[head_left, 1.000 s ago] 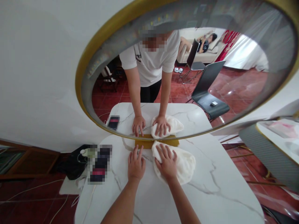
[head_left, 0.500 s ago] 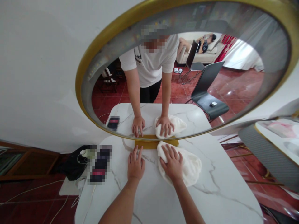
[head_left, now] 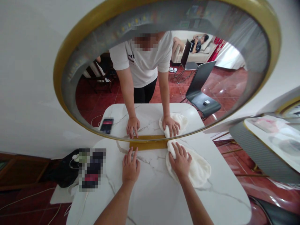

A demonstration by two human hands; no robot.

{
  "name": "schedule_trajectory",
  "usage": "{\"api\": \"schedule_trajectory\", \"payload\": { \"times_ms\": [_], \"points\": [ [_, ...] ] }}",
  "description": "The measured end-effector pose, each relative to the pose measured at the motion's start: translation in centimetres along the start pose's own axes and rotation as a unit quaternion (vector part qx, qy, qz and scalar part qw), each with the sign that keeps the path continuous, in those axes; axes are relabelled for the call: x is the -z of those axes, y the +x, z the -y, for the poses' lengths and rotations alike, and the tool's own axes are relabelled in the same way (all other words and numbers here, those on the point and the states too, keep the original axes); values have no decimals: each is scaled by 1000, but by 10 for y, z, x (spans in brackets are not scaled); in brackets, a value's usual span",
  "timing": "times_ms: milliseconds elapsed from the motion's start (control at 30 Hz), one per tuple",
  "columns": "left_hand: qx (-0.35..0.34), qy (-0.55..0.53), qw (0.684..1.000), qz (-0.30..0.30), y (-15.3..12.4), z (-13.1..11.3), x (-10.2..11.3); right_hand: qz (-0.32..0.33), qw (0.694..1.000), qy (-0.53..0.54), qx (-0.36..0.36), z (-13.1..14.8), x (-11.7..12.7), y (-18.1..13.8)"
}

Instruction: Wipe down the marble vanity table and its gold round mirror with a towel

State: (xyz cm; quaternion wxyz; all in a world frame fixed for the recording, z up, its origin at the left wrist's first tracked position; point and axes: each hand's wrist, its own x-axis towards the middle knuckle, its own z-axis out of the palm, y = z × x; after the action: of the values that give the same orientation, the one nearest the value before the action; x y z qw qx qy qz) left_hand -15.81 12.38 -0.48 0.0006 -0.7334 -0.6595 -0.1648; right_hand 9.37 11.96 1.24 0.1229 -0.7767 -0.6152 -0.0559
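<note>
A round mirror (head_left: 164, 87) in a gold frame stands on a gold base (head_left: 150, 144), on a white table (head_left: 154, 197) with grey veins. My left hand (head_left: 131, 167) rests flat on the tabletop, fingers slightly apart, fingertips at the left front edge of the base. It holds nothing. At the base's right end my right hand (head_left: 181, 161) presses down on a crumpled white cloth (head_left: 199, 170), with a fold of it bunched by the thumb and forefinger. Most of the cloth spreads out to the right of this hand. Both hands also show in the mirror.
A blurred phone-like object (head_left: 92, 168) lies at the table's left edge, with a cable. Beyond it are a black bag (head_left: 64, 168) and a wooden frame (head_left: 23, 170). Another mirror-topped table (head_left: 269, 147) stands at right, with a dark chair (head_left: 276, 209) below.
My right hand has slid the cloth rightward along the base, uncovering more of its gold surface. My left hand has stayed at the base's left end. The whole view has shifted slightly.
</note>
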Motion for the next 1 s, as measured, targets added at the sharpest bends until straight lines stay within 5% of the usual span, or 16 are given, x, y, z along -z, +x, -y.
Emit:
{"api": "schedule_trajectory", "payload": {
  "times_ms": [233,600,1000],
  "points": [
    [6,-1,1000,6,0,-1,1,-4,1000,8,-11,-4,-2,25],
    [8,-15,1000,-1,0,-2,2,25,998,-12,55,10,5,-21],
    [7,-12,1000,-1,0,-1,3,18,1000,-9,-19,19,1,4]
  ]
}}
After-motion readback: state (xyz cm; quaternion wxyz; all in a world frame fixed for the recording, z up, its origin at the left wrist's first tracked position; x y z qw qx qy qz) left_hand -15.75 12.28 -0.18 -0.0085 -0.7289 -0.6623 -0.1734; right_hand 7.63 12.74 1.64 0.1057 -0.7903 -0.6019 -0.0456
